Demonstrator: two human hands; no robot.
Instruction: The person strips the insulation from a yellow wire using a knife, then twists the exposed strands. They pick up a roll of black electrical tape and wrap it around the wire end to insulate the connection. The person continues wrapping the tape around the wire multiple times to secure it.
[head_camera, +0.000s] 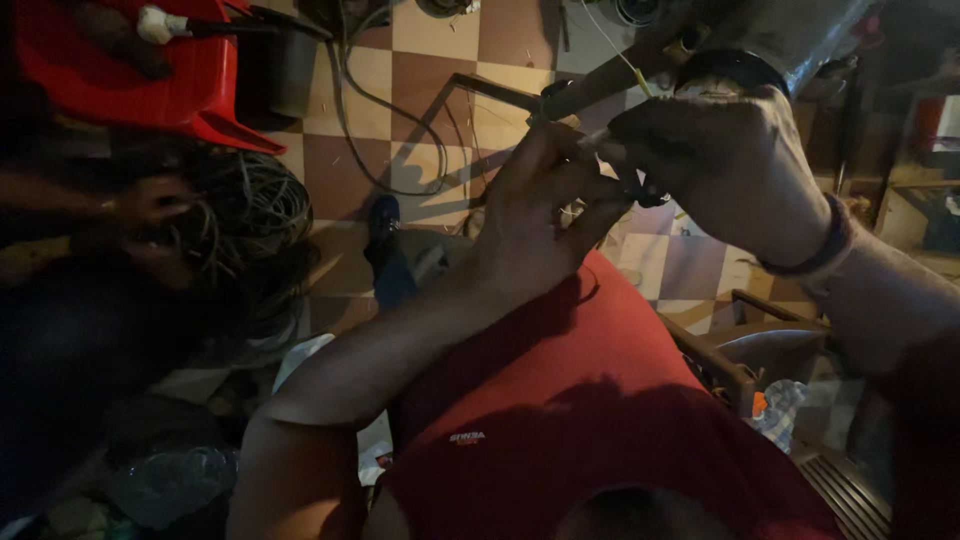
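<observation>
My left hand (540, 215) and my right hand (720, 165) meet above my red shirt. The fingers of both pinch together around a small dark tool (645, 195) and a pale thin wire end (598, 140). My right hand, with a dark band on its wrist, closes on the tool. The fingertips of my left hand press on the wire beside it. Just above my right hand is a grey metal cylinder (780, 30) with a dark band, and a yellow wire (622, 58) runs up past it. The dim light hides exactly how the small parts are held.
Another person's hand (150, 205) rests on a tangled coil of wires (250, 215) at the left. A red plastic seat (130, 70) stands at the top left. Black cables (380, 100) and a metal frame (470, 90) lie on the checkered floor. A metal container (775, 345) sits at the right.
</observation>
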